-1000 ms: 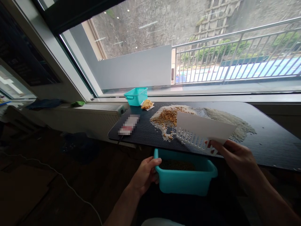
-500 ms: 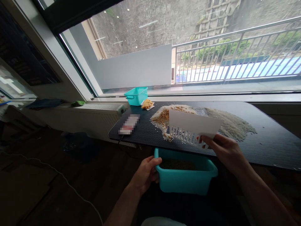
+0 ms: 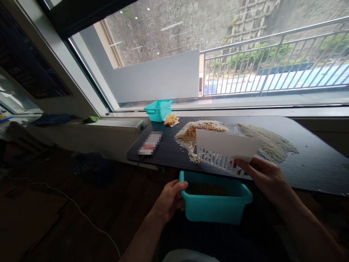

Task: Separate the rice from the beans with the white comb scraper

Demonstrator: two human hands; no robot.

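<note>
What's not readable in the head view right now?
Head view:
- Part of the loose white-and-golden grain pile: behind the flat white slotted sheet.
- Some fingers of the right hand: behind that sheet, only glimpsed through slots.
- Contents of the large turquoise plastic bin: too shadowed to identify.
- Floor of the small turquoise plastic bin: hidden by its near wall.

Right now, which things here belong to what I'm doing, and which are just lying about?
Likely in use:
Slotted white card, in your right hand
Near teal bin, in your left hand
Grain heaps

Probably just lying about:
Yellow item
Blurred item
Green item
Far teal bin (less sure)
</note>
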